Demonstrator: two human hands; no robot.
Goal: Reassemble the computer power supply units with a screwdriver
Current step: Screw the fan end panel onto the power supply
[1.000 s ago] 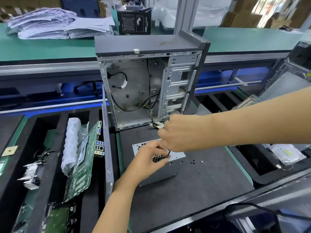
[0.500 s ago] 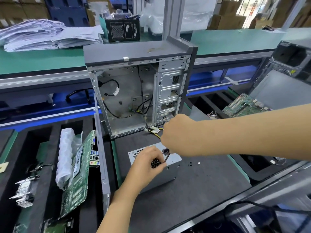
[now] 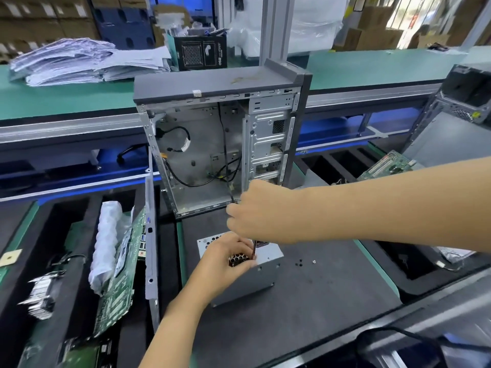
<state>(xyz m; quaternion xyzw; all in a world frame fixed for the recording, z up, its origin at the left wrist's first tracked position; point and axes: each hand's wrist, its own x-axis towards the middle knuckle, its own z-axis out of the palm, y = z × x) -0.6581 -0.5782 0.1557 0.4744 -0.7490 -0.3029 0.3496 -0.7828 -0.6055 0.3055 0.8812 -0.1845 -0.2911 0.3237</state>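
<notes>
Two hands work over a dark grey mat (image 3: pixel 305 309) on the counter (image 3: pixel 377 257), seen from the head camera. The left hand (image 3: pixel 225 264) lies on top of the grey power supply unit (image 3: pixel 255 274), fingers curled over its honeycomb fan grille and holding the box. The box sits in the middle of the mat, just in front of the open computer case (image 3: pixel 220 144). The right hand (image 3: pixel 252 213) is closed around the handle of a screwdriver (image 3: pixel 255 249), whose thin shaft points down to the top of the box, right beside the left fingers. A few small screws (image 3: pixel 300 262) lie loose on the mat, near the right side of the box. The case stands upright with its side off, and black cables hang inside. Left of the mat, a green circuit board (image 3: pixel 117 277) leans in a black foam tray (image 3: pixel 69 274) next to a white bubble-wrap bundle (image 3: pixel 106 243). A thin grey side panel (image 3: pixel 151 235) stands on edge between tray and mat. Another green board (image 3: pixel 385 166) lies far right. Behind the case runs a green belt (image 3: pixel 66 99) with a pile of papers (image 3: pixel 85 62) and a black box (image 3: pixel 202 51). Brown cardboard boxes (image 3: pixel 372 30) fill the back of the room.
</notes>
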